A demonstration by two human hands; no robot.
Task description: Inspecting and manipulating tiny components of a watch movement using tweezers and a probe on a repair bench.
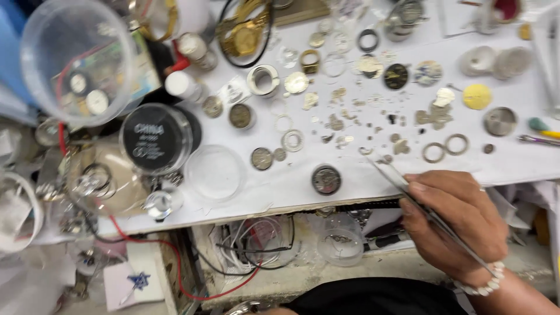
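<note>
The right hand (452, 224) is closed around thin metal tweezers (402, 185) and rests at the front edge of the desk (513, 163), toward its right end. A white bead bracelet (481, 284) sits on the wrist. The tips of the tweezers point up and left, onto the white desk top, just beside some very small metal parts (382, 158); whether the tips touch any of them is too blurred to tell. Left of the tips, near the front edge, lies a round watch movement (325, 179). Two thin rings (445, 148) lie a little behind the hand. Near the left end of the desk stands a black round lid (155, 138), with a clear dish (215, 172) just beside it. The left hand is not visible.
</note>
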